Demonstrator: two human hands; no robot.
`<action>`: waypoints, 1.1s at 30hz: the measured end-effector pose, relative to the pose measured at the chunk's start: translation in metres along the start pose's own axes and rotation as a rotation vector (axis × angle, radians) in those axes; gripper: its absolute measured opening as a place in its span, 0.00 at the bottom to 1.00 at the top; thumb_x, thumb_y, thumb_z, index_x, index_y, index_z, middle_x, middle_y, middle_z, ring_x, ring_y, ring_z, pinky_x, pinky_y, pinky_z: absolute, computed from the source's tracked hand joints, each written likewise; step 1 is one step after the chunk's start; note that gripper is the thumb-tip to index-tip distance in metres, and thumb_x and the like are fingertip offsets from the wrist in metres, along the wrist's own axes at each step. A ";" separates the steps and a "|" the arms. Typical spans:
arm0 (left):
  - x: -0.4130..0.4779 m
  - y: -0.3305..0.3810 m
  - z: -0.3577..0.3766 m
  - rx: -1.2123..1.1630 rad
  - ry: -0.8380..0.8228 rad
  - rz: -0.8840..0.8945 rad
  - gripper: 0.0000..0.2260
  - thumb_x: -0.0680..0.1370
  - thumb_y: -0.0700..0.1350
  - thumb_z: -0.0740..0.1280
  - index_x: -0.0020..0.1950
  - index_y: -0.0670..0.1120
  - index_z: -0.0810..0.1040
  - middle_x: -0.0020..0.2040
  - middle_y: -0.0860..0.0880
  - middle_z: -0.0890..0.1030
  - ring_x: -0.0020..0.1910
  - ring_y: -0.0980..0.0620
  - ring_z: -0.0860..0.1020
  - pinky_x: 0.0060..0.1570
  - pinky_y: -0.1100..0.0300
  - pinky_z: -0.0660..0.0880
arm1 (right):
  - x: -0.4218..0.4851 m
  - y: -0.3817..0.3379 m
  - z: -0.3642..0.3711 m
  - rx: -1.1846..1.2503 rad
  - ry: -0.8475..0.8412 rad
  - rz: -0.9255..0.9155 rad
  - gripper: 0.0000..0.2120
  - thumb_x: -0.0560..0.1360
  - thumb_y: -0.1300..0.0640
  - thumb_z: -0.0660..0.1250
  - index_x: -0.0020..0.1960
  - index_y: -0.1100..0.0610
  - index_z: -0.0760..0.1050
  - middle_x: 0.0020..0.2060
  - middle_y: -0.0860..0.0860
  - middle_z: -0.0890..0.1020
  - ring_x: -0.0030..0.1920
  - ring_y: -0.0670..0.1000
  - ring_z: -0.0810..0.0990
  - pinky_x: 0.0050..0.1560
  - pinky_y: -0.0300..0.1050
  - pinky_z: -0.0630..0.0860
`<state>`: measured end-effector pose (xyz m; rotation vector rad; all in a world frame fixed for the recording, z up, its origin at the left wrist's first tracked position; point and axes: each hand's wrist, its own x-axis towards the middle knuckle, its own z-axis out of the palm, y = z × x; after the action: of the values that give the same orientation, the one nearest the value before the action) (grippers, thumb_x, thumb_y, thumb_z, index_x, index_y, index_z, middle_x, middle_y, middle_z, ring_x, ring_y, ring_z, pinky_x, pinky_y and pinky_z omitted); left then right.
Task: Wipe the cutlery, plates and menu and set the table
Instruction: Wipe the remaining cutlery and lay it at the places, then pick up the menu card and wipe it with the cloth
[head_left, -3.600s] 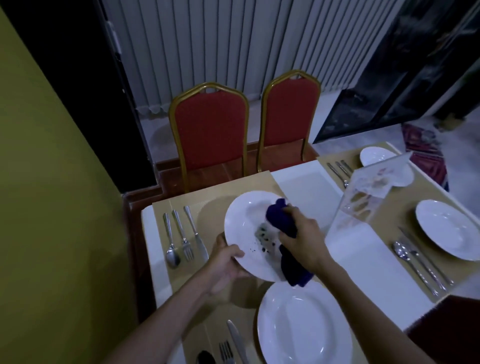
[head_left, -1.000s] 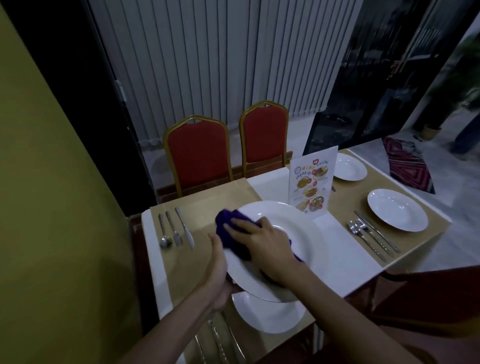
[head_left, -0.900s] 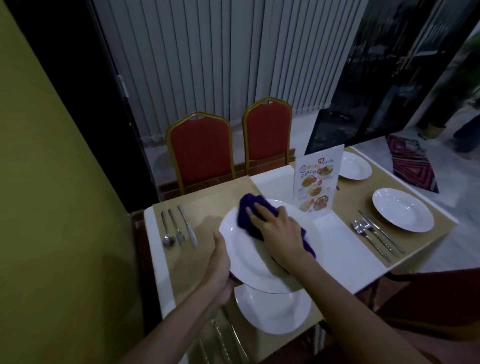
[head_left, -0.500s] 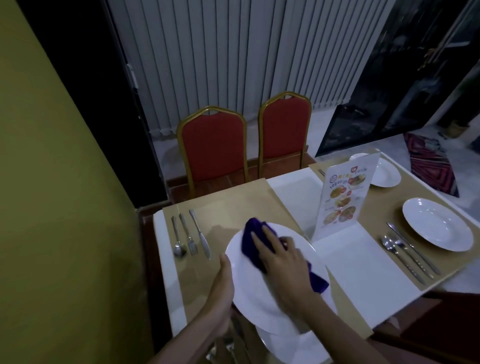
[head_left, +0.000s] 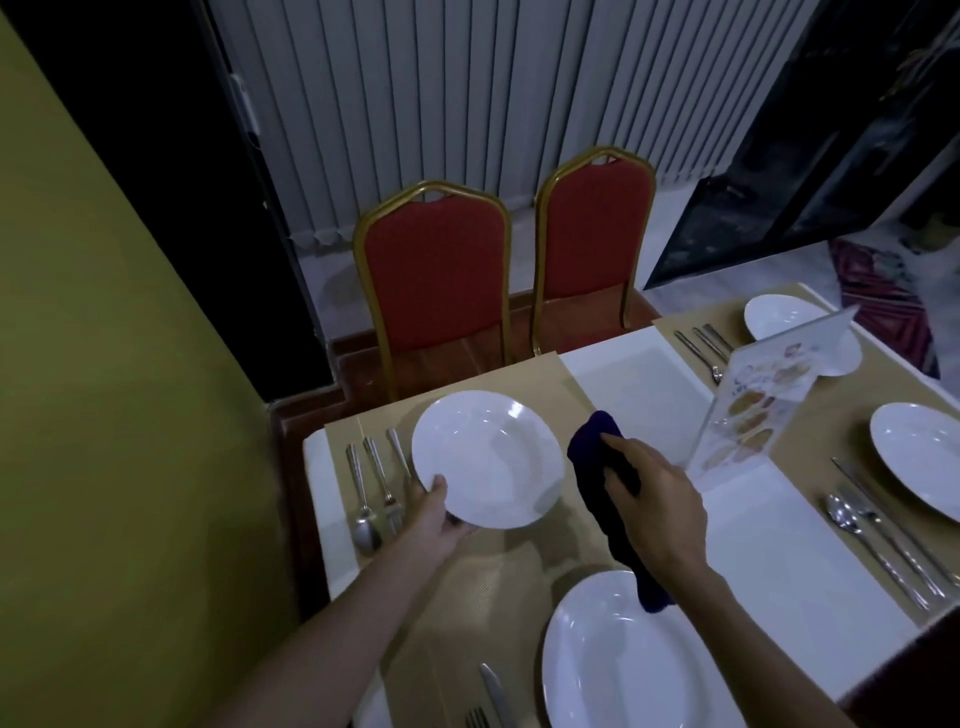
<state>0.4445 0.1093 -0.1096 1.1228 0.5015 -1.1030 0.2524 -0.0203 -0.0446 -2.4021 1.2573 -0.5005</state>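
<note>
Tan placemat beneath left hand, grip pinching plate; right hand, grip around cloth.

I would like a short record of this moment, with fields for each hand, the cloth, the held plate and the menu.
left hand: grips the held plate by its near rim
right hand: holds the blue cloth
blue cloth: right of the held plate, apart from it
held plate: white, no marks visible
menu: stands farther right, untouched

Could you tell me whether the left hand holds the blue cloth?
No, the left hand grips a white plate; the right hand holds the blue cloth.
</note>
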 end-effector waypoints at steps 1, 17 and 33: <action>0.010 -0.002 0.007 -0.007 0.019 -0.005 0.21 0.83 0.43 0.59 0.76 0.48 0.62 0.73 0.40 0.68 0.71 0.36 0.68 0.64 0.34 0.70 | 0.003 0.001 0.002 0.000 -0.001 0.015 0.19 0.78 0.59 0.65 0.68 0.47 0.73 0.61 0.45 0.80 0.50 0.53 0.79 0.42 0.49 0.77; 0.005 -0.030 0.056 0.630 0.395 0.310 0.25 0.80 0.39 0.59 0.77 0.43 0.59 0.74 0.40 0.67 0.69 0.40 0.71 0.64 0.47 0.74 | -0.009 0.023 0.003 0.089 -0.057 0.128 0.19 0.78 0.56 0.65 0.67 0.46 0.73 0.57 0.45 0.82 0.48 0.49 0.80 0.43 0.46 0.76; -0.111 -0.205 0.136 1.131 -0.014 0.840 0.26 0.83 0.43 0.54 0.80 0.52 0.50 0.81 0.49 0.47 0.80 0.52 0.46 0.69 0.61 0.55 | -0.081 0.184 -0.167 0.123 0.076 -0.004 0.18 0.77 0.56 0.67 0.66 0.46 0.75 0.56 0.44 0.82 0.48 0.47 0.79 0.36 0.41 0.69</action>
<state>0.1904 0.0326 -0.0608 2.0198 -0.6994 -0.5731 0.0012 -0.0780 -0.0010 -2.3037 1.2156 -0.6564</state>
